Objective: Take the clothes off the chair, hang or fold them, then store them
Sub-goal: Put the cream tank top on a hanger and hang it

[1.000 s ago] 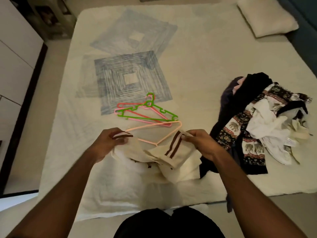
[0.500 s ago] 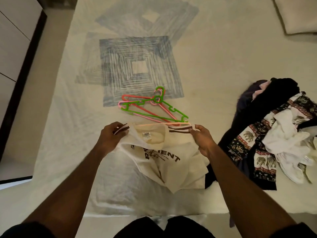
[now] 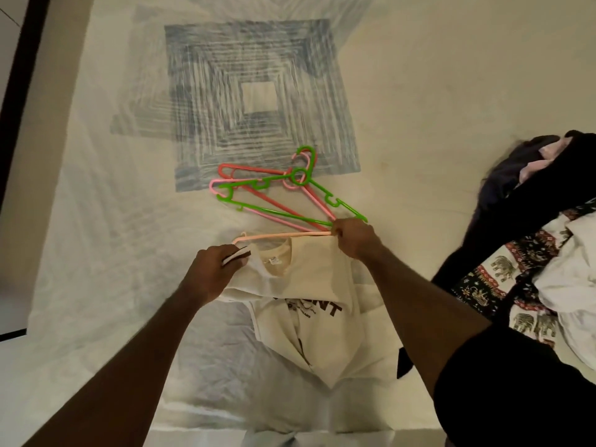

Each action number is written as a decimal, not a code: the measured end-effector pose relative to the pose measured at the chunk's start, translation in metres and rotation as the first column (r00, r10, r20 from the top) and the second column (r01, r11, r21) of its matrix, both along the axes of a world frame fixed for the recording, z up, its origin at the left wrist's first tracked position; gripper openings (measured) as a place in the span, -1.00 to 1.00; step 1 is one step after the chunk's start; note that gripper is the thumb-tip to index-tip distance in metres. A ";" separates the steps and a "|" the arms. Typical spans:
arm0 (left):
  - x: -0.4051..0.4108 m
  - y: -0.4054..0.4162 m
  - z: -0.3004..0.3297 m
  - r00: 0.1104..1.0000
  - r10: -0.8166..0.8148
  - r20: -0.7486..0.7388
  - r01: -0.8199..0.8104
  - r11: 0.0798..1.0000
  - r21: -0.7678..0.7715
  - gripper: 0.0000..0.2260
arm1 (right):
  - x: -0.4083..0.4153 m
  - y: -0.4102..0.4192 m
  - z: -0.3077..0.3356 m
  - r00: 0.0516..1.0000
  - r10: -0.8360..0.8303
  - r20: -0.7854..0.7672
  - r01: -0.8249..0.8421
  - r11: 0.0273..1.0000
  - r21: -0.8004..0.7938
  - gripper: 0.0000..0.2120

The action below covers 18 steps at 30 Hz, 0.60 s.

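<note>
Cream shirt (image 3: 309, 304): left hand (image 3: 213, 272) pinches sleeve, right hand (image 3: 353, 237) grips shoulder and peach hanger (image 3: 283, 235); keep collar taut, feed hanger through neck.

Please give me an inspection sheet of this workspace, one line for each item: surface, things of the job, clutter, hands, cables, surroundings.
Surface: bed sheet, pale, with a blue square print, wrinkled.
Job's things: cream T-shirt held over the sheet, collar label showing; peach hanger along its top edge; green, pink and red spare hangers overlapping beyond it.
Clutter: pile of clothes at the right, dark and elephant-print pieces mixed with white ones.
Hands: left hand grips the shirt's striped sleeve edge; right hand pinches the shirt and the peach hanger's end.
Cables: nothing seen.
Surroundings: floor and a dark edge at the left.
</note>
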State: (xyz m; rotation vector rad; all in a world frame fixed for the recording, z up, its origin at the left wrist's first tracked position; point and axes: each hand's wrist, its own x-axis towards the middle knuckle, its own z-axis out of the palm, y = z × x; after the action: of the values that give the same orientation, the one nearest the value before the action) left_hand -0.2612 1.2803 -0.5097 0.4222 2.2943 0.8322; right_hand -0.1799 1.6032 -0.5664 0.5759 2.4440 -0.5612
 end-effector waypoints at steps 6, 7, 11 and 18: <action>0.006 -0.014 -0.009 0.973 -0.125 0.195 0.118 0.992 0.046 -0.75 | -0.041 -0.042 -0.033 0.954 0.298 -0.034 -0.298 0.955 -0.001 -0.68; 0.007 -0.018 -0.010 0.968 -0.122 0.219 0.110 0.992 0.068 -0.74 | -0.042 -0.050 -0.039 0.951 0.308 -0.035 -0.307 0.951 0.028 -0.64; 0.008 -0.033 -0.004 0.968 0.010 0.249 -0.042 0.991 0.124 -0.66 | -0.043 -0.063 -0.052 0.896 0.436 0.086 -0.444 0.882 0.158 -0.71; 0.002 -0.049 0.014 0.963 0.077 0.260 -0.116 0.983 0.139 -0.73 | -0.021 -0.033 -0.027 0.931 0.354 -0.085 -0.337 0.926 0.169 -0.76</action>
State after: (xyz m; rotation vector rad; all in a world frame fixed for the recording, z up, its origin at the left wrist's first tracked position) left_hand -0.2590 1.2312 -0.4959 0.2547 2.0345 1.0533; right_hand -0.2013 1.5702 -0.5932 0.1609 2.6313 -0.2697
